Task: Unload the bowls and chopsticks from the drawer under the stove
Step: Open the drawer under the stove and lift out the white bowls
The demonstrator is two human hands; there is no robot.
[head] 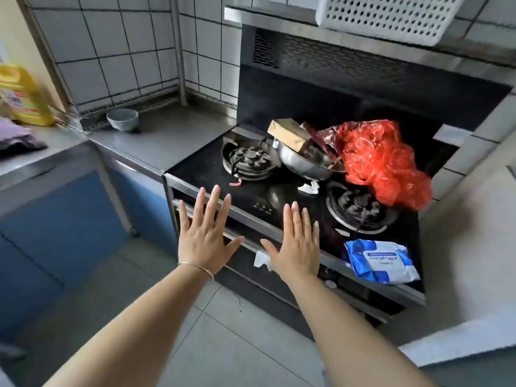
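Note:
The black stove (212, 166) stands in the middle of the view, and the drawer (245, 263) under it is closed, with its contents hidden. My left hand (205, 233) and my right hand (296, 244) are held out flat in front of the drawer's upper edge, fingers straight and spread, holding nothing. A small grey bowl (122, 119) sits on the steel counter (167, 138) left of the stove. No chopsticks show.
On the stove lie a steel basin (304, 163) with a carton in it, a red plastic bag (382, 160) and a blue wipes packet (382, 261). A yellow jug (23, 96) stands far left. A white basket (388, 15) sits atop the hood. Blue cabinets (55, 219) flank the left.

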